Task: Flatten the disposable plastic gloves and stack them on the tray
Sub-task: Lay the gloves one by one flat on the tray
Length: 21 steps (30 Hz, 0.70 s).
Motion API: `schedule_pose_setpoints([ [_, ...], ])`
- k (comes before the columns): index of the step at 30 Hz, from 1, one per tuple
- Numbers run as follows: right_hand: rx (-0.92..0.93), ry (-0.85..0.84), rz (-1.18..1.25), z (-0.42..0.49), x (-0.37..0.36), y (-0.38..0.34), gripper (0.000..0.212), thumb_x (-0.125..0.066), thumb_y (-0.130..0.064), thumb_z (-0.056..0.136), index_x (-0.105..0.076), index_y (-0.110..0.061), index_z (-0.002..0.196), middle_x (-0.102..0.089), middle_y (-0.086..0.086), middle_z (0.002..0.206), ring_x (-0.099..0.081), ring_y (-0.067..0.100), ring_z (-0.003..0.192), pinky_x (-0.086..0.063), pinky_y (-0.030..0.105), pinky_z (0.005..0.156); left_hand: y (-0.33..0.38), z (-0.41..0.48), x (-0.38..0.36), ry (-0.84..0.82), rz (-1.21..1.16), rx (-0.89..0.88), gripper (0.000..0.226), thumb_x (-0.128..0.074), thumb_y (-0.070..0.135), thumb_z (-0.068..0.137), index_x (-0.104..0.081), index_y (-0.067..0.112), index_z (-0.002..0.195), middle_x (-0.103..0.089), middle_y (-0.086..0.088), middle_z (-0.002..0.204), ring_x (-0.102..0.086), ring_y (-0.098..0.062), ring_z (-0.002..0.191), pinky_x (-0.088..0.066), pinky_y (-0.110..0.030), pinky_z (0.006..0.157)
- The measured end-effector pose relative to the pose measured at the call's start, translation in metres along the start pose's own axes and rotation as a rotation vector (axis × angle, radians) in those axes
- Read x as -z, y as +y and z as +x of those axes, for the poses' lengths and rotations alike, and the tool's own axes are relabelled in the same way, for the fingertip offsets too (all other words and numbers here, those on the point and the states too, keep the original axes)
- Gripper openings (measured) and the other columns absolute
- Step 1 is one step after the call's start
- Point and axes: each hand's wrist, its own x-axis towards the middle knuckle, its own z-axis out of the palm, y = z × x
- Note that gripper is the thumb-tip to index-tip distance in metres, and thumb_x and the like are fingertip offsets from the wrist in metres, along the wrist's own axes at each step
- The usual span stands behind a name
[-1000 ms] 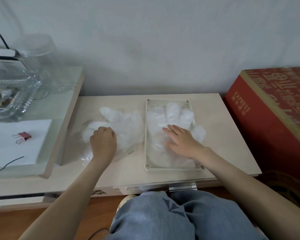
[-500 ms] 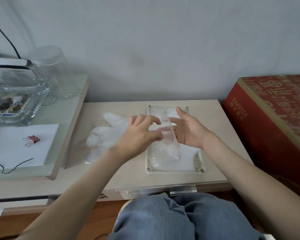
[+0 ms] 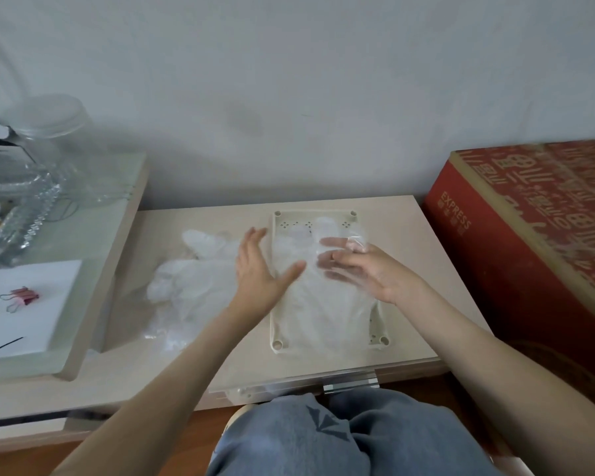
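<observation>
A cream rectangular tray (image 3: 274,304) lies on the low wooden table, with flattened clear plastic gloves (image 3: 323,317) stacked in it. A loose pile of crumpled gloves (image 3: 193,280) lies on the table to the tray's left. My left hand (image 3: 258,269) hovers over the tray's left edge, fingers straight, palm turned right, holding nothing. Above the tray, my right hand (image 3: 361,273) is turned palm up with straight fingers. One thin clear glove (image 3: 357,240) is draped over them, its film blurred.
A big red cardboard box (image 3: 529,242) stands close on the right of the table. On the left a raised glass-topped side table (image 3: 93,235) holds a clear jar (image 3: 59,132), a glass dish (image 3: 11,207) and white paper with a pink binder clip (image 3: 23,298). My knees (image 3: 323,438) are under the front edge.
A second ago my left hand lay on the loose pile and my right pressed the tray's gloves. Both then rose with one glove; now my left hand has let go and opened.
</observation>
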Motion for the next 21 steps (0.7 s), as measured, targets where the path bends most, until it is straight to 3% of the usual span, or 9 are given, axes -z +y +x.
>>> schedule_pose_setpoints([
  [3,0.034,-0.005,0.033,0.002,0.004,0.000,0.027,-0.052,0.001,0.093,-0.062,-0.012,0.114,-0.073,0.005,0.094,-0.068,0.024,0.098,-0.056,0.034,0.086,0.003,0.009,-0.002,0.028,-0.486,0.397,0.075,-0.064,0.048,0.084,-0.028,0.015,0.140,-0.037,-0.001,0.140,-0.038,-0.017,0.128,-0.033,-0.031,0.101],
  [5,0.059,-0.016,0.049,0.003,0.006,0.001,0.027,-0.051,0.002,0.093,-0.062,-0.013,0.112,-0.072,0.005,0.095,-0.068,0.025,0.100,-0.056,0.035,0.085,0.001,0.014,-0.002,-0.078,-0.581,0.466,0.053,-0.059,0.049,0.086,-0.047,0.012,0.122,-0.053,-0.001,0.119,-0.050,-0.016,0.108,-0.038,-0.026,0.092],
  [7,0.072,-0.026,0.086,0.005,0.008,0.002,0.028,-0.050,0.002,0.092,-0.063,-0.014,0.111,-0.072,0.005,0.095,-0.068,0.024,0.100,-0.056,0.035,0.083,0.001,0.020,-0.003,-0.183,-0.631,0.476,0.048,-0.057,0.055,0.082,-0.061,0.012,0.103,-0.062,-0.003,0.102,-0.055,-0.018,0.095,-0.045,-0.027,0.090],
  [10,0.076,-0.050,0.103,0.008,0.011,0.003,0.028,-0.050,0.002,0.091,-0.064,-0.015,0.109,-0.072,0.005,0.094,-0.068,0.024,0.100,-0.056,0.034,0.083,0.006,0.027,-0.005,-0.341,-0.637,0.527,0.042,-0.056,0.050,0.087,-0.065,0.011,0.100,-0.069,-0.005,0.097,-0.062,-0.019,0.087,-0.048,-0.031,0.089],
  [13,0.041,-0.064,0.050,0.011,0.014,0.005,0.029,-0.050,0.002,0.091,-0.063,-0.015,0.111,-0.072,0.004,0.094,-0.068,0.023,0.101,-0.056,0.037,0.087,0.008,0.037,-0.009,-0.441,-0.579,0.444,0.030,-0.053,0.039,0.094,-0.066,0.013,0.101,-0.071,-0.003,0.097,-0.065,-0.017,0.086,-0.049,-0.027,0.080],
  [16,0.012,-0.055,-0.018,0.016,0.017,0.008,0.029,-0.055,0.000,0.090,-0.062,-0.014,0.115,-0.071,0.006,0.094,-0.067,0.025,0.101,-0.055,0.042,0.088,0.010,0.047,-0.012,-0.409,-0.584,0.366,0.021,-0.055,0.029,0.095,-0.067,0.014,0.102,-0.072,-0.002,0.098,-0.066,-0.015,0.083,-0.049,-0.025,0.080],
  [21,-0.052,0.021,-0.120,0.025,0.021,0.014,0.023,-0.057,-0.002,0.093,-0.062,-0.011,0.113,-0.070,0.010,0.100,-0.068,0.025,0.098,-0.058,0.040,0.082,0.005,0.065,-0.013,-0.271,-0.553,0.339,0.010,-0.057,0.017,0.095,-0.067,0.015,0.093,-0.072,0.005,0.080,-0.066,-0.013,0.075,-0.047,-0.023,0.078],
])
